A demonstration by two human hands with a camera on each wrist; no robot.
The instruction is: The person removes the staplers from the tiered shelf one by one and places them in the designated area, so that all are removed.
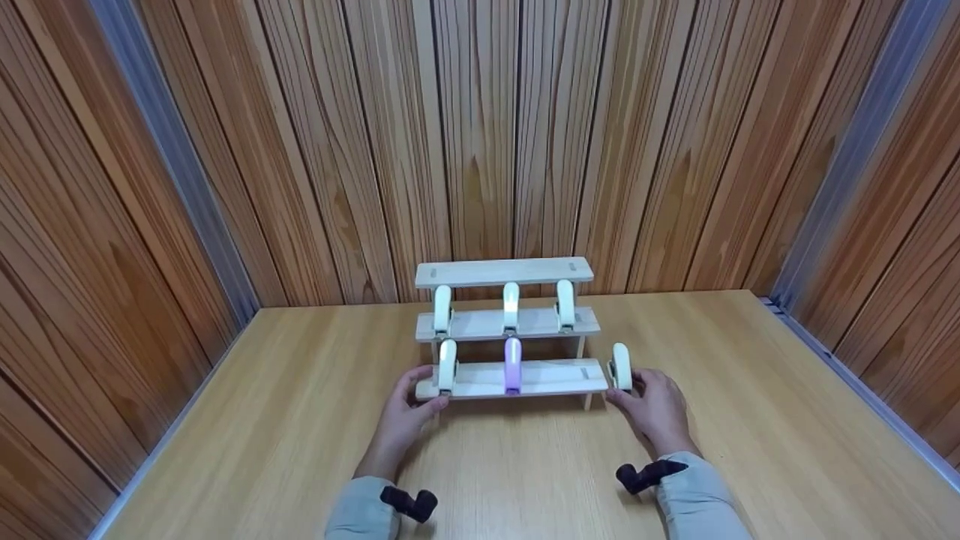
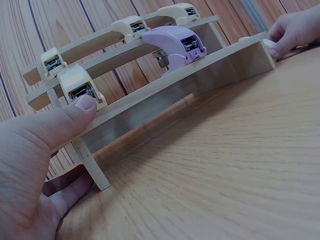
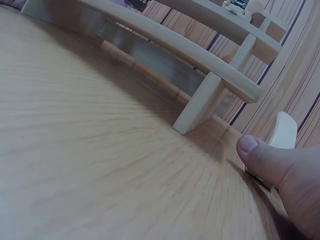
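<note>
A three-tier wooden stand (image 1: 551, 379) stands on the table. My left hand (image 1: 405, 420) grips its lower left end, the thumb (image 2: 86, 103) at the front beside a cream hole punch (image 2: 75, 82) and the other fingers behind the leg. On the lowest step, a purple hole punch (image 1: 513, 366) sits to the right of that cream one. The middle step bears three cream punches, the right one (image 1: 565, 306) near its end. Just right of the stand, my right hand (image 1: 656, 405) holds another cream punch (image 1: 621, 366) upright; its far side is hidden by the thumb in the right wrist view.
The stand's top step (image 1: 502, 271) is close to the wood-panelled back wall (image 1: 480, 150). Panelled side walls with metal corner posts (image 1: 862, 142) flank the wooden table (image 1: 300, 390). Both sleeves carry black wrist mounts (image 1: 409, 504).
</note>
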